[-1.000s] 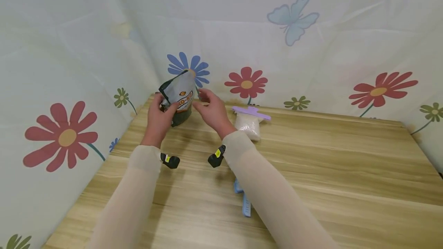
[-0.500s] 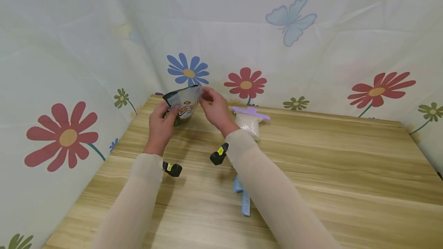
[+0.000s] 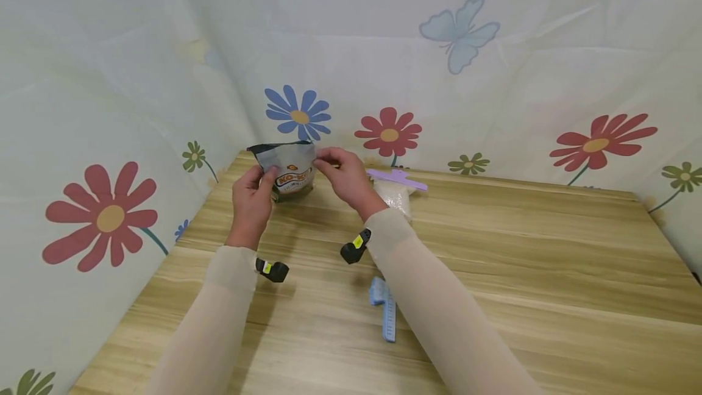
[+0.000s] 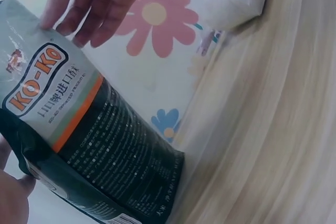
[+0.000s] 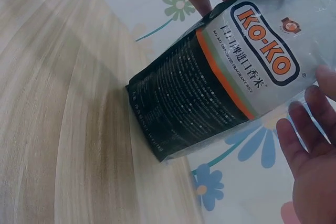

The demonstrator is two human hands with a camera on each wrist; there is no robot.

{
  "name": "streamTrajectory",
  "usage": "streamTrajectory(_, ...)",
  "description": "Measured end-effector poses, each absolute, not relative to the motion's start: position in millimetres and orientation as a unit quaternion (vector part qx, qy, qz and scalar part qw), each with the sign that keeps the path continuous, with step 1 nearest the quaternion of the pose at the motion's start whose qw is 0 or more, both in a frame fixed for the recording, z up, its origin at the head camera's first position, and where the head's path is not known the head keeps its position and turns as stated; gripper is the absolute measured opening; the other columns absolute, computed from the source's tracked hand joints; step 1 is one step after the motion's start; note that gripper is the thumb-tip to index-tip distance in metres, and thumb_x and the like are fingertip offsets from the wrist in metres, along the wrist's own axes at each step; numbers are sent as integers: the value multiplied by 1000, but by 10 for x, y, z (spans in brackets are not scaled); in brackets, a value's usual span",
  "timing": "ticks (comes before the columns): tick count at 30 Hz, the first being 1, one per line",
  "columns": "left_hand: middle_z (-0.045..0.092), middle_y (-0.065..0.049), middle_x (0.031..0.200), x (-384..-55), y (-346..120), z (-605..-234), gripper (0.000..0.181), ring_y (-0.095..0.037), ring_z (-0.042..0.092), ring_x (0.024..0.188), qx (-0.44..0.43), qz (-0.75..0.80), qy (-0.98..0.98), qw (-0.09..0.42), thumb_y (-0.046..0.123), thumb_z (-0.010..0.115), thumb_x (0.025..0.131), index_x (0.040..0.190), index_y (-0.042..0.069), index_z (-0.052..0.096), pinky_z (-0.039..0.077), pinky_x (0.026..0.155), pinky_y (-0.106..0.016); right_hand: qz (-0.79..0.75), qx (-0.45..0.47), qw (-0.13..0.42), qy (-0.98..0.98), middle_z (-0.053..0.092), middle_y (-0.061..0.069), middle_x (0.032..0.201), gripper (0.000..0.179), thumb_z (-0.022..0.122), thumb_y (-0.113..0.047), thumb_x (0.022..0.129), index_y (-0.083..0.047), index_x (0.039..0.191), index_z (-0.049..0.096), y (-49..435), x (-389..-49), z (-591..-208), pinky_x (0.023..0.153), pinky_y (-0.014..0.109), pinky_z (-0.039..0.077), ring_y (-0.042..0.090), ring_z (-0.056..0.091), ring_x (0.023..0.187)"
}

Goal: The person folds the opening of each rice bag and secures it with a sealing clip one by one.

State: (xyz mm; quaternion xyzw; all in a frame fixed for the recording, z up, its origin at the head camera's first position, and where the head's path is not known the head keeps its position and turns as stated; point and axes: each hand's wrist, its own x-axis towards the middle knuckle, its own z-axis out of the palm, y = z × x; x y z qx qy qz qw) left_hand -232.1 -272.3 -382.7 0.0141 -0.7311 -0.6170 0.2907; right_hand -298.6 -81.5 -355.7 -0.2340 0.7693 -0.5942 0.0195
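One silver-and-dark-green plastic KO-KO rice bag (image 3: 293, 169) sits at the wood-grain table's (image 3: 521, 249) far left corner! The left hand (image 3: 252, 203) grips its left side, thumb across the front; the right hand (image 3: 350, 180) pinches its right edge, other fingers loose. Rightward, a flat purple plastic clip (image 3: 398, 179) tops a clear bag of white grains (image 3: 396, 198); nearer, a light-blue plastic clip (image 3: 389, 319) lies beside the cream right sleeve (image 3: 433, 291).
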Motion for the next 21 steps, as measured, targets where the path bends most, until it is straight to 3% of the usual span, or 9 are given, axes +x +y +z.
streamTrajectory(2,66,27,84,-2324,-2699,-3813,30,1,59,90,14,-616,-730,296,18,59,104,108,-11,68,46,83,-16,-594,-235,20,769,71,8,120,23,63,-23,103,-10,120,71,-789,-2976,-3545,103,40,54,23,65,113)
streamTrajectory(4,59,23,73,-2326,-2675,-3791,32,0,53,77,13,-609,-732,304,19,58,105,99,-12,65,42,71,-16,-592,-237,14,770,71,9,119,23,63,-23,103,-9,120,70,-767,-2966,-3529,102,40,54,23,65,112)
streamTrajectory(7,48,16,65,-2327,-2638,-3744,35,-3,43,67,15,-598,-737,314,20,58,105,90,-12,60,35,63,-20,-593,-242,1,768,70,10,118,22,63,-22,103,-8,119,70,-735,-2947,-3493,101,39,55,24,65,110)
streamTrajectory(15,28,10,60,-2329,-2529,-3566,37,-5,30,61,31,-573,-762,299,18,51,108,75,2,43,24,59,-22,-614,-239,-4,752,70,13,119,25,65,-20,101,-6,121,70,-639,-2908,-3406,102,39,56,26,66,112)
streamTrajectory(21,39,8,65,-2344,-2489,-3523,38,-7,36,63,15,-564,-774,287,28,52,108,87,-4,57,30,61,-24,-620,-237,-9,748,72,14,112,24,67,-20,100,-6,120,72,-549,-2879,-3387,92,35,57,34,68,104)
